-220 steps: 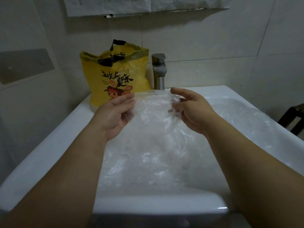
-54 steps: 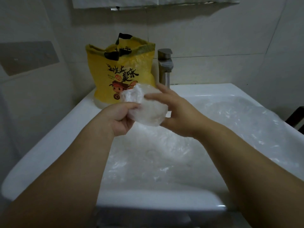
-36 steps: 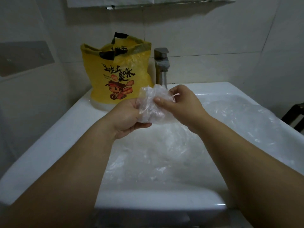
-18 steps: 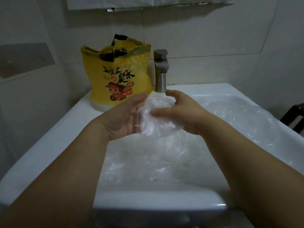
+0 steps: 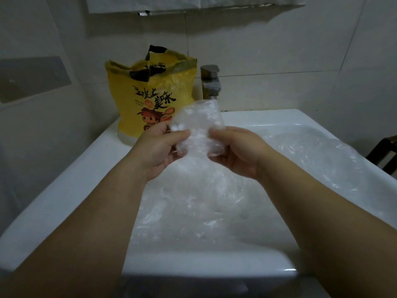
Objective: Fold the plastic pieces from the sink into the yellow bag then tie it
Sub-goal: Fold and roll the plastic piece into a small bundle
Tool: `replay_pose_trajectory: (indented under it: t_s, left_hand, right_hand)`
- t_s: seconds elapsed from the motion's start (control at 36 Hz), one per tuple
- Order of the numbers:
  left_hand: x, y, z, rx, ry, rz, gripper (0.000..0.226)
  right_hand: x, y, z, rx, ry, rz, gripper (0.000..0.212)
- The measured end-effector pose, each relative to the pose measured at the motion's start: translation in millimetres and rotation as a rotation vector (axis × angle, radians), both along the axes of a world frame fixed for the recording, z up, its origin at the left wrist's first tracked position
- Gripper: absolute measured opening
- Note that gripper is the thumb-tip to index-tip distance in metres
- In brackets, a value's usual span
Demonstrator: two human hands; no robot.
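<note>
1. Both hands are raised over the white sink [image 5: 71,196] and share one folded piece of clear plastic [image 5: 198,127], held between them above the basin.
2. On the left side, the left hand [image 5: 160,150] has its thumb laid across the near face of the folded piece and its fingers curled behind the left edge, pinching it.
3. On the right side, the right hand [image 5: 238,152] grips the right edge the same way, thumb on the near face pointing toward the left thumb, fingers bent underneath.
4. Between the two thumbs a narrow strip of the plastic shows; the top of the piece stands up above both hands.
5. Below the hands, more crumpled clear plastic sheeting [image 5: 214,211] fills the basin and spreads toward its right rim.
6. Behind the left hand, the yellow bag [image 5: 150,93] stands upright on the back left corner of the sink, its mouth open, black handles drooping at the top, a cartoon figure printed on the front.
7. Just right of the bag, a metal faucet [image 5: 210,82] rises at the tiled wall.
</note>
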State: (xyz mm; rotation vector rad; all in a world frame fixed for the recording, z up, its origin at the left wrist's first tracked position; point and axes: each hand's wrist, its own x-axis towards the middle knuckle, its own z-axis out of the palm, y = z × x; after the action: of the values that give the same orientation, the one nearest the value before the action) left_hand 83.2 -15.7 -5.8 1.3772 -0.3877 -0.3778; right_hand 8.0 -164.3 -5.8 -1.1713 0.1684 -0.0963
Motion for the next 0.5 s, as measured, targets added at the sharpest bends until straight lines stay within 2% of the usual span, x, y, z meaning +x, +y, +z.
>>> replay_pose_trajectory:
  t_s: [0.14,0.25,0.33,0.44,0.5]
  left_hand:
    - [-1,1,-2,0.067,-0.049,-0.016,0.023]
    - [0,2,-1,0.102,-0.091,-0.028,0.025]
    - [0,4,0,0.090,-0.119,-0.024,0.024]
    - [1,5,4,-0.076,-0.059,-0.085,0.041]
    - [1,6,6,-0.096,-0.039,-0.131,0.041]
  right_hand:
    - [-2,-5,0,-0.154,-0.025,0.007,0.011]
    - [-5,-7,3,-0.195,-0.014,0.020,0.016]
    - [-8,-8,5,-0.156,-0.002,0.066,0.018]
    - [-8,-9,9,0.010,-0.019,0.148,0.028]
    - [-9,-11,10,0.032,-0.027,0.167,0.031]
